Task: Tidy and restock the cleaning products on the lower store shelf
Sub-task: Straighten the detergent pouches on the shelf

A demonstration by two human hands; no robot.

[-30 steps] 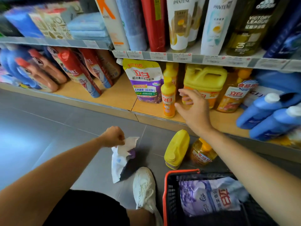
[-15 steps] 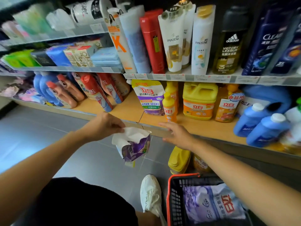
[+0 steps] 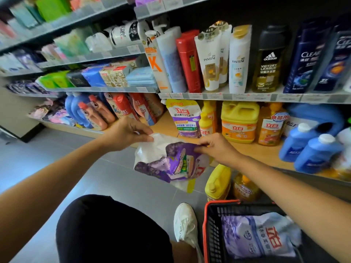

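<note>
A crumpled purple-and-white detergent pouch (image 3: 171, 162) hangs in front of the lower wooden shelf (image 3: 264, 154). My left hand (image 3: 125, 133) pinches its white top edge. My right hand (image 3: 216, 147) grips its upper right side. On the shelf behind stand a matching upright pouch (image 3: 185, 118), a small yellow bottle (image 3: 205, 124), a yellow jug (image 3: 239, 122) and an orange bottle (image 3: 270, 126). Blue bottles (image 3: 311, 150) lie at the right, red and blue bottles (image 3: 106, 112) at the left.
A black basket with a red rim (image 3: 207, 223) stands on the floor at the lower right and holds another purple pouch (image 3: 260, 236). A yellow jug (image 3: 218, 183) and an orange bottle (image 3: 245, 188) rest on the grey floor beside it. My white shoe (image 3: 186, 223) is next to the basket.
My left hand lifted the pouch from near the floor up to shelf height. My right hand left the shelf and took hold of the pouch's right side.
</note>
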